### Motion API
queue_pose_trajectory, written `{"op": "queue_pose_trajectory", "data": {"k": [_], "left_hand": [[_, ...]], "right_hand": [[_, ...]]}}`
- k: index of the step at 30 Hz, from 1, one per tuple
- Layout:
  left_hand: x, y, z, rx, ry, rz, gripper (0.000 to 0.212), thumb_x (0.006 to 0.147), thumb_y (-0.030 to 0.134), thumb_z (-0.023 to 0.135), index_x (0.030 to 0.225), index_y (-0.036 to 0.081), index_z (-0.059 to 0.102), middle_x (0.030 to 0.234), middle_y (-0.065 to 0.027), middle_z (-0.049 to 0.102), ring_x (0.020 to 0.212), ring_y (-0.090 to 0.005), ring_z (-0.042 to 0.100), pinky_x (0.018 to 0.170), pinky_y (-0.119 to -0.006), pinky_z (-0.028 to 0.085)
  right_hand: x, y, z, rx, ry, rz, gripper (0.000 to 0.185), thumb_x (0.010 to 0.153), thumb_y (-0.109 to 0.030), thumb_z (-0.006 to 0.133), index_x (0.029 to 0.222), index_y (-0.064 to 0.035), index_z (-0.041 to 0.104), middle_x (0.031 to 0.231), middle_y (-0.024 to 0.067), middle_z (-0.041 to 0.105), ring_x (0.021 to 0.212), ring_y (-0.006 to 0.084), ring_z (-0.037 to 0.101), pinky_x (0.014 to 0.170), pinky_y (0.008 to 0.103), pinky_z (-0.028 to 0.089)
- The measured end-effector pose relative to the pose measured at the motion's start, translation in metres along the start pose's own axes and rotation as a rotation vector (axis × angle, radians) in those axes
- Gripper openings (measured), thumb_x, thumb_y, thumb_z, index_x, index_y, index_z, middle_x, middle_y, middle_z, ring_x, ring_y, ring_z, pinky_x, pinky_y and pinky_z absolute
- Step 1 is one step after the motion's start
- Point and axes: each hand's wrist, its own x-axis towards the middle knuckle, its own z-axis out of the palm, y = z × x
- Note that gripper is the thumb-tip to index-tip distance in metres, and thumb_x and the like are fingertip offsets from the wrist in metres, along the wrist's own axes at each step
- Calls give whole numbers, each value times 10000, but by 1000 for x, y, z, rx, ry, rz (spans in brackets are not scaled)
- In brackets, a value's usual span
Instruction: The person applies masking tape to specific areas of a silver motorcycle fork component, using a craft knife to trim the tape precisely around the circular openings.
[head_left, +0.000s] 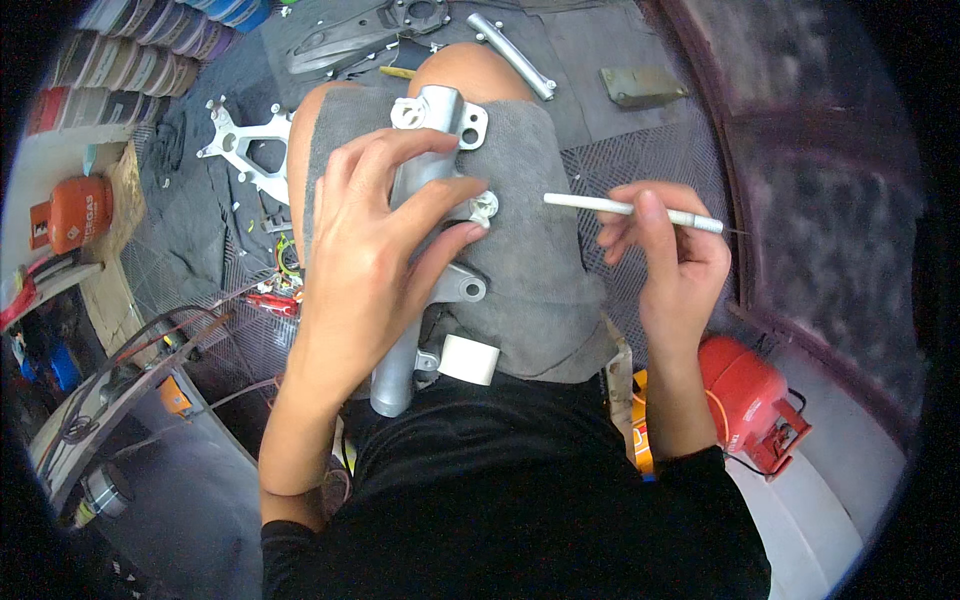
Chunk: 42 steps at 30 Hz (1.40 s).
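Note:
A silver cast-metal vehicle part (401, 375), likely a fork leg, lies lengthwise across a grey towel (525, 300) on the person's lap. White masking tape covers its upper round opening (409, 112). With thumb and forefinger, my left hand (367, 240) pinches a white-taped round boss (484, 208) on the part's right side; the palm hides much of the metal. In my right hand (667, 255), off the towel's right edge, is a slim white pen-shaped tool (589, 202) with a thin point at its right end. A roll of white tape (469, 360) rests near the waist.
Silver bracket (259, 150), dark metal cover (345, 45) and silver tube (514, 56) lie on the matted floor ahead. Stacked tubs (127, 60) and an orange gas canister (81, 214) stand left. Right are a red gas cylinder (750, 397) and a dark wall (817, 225).

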Motion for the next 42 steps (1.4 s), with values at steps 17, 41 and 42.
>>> {"op": "queue_pose_trajectory", "data": {"k": [17,41,42], "left_hand": [[14,0,-17,-36,-75,13,372,702,194,876,1049,103,777,1224,-72,684,1171,-302,600,983,-429,482],[5,2,-5,36,25,33,225,749,120,836,953,83,749,1154,-58,674,1100,-293,599,961,-428,464],[4,7,-12,48,-5,4,223,751,124,835,952,85,748,1135,-58,673,1086,-290,599,950,-433,466]], "right_hand": [[-5,9,-11,19,-10,45,180,1047,-139,617,1020,26,684,881,80,724,700,85,648,605,217,505],[0,-1,15,30,-43,-59,174,1057,-114,590,1055,38,676,889,93,707,731,111,662,629,220,520],[-1,-2,15,20,-22,-63,215,1073,-150,568,1075,39,670,888,90,703,735,105,646,630,224,505]]}}
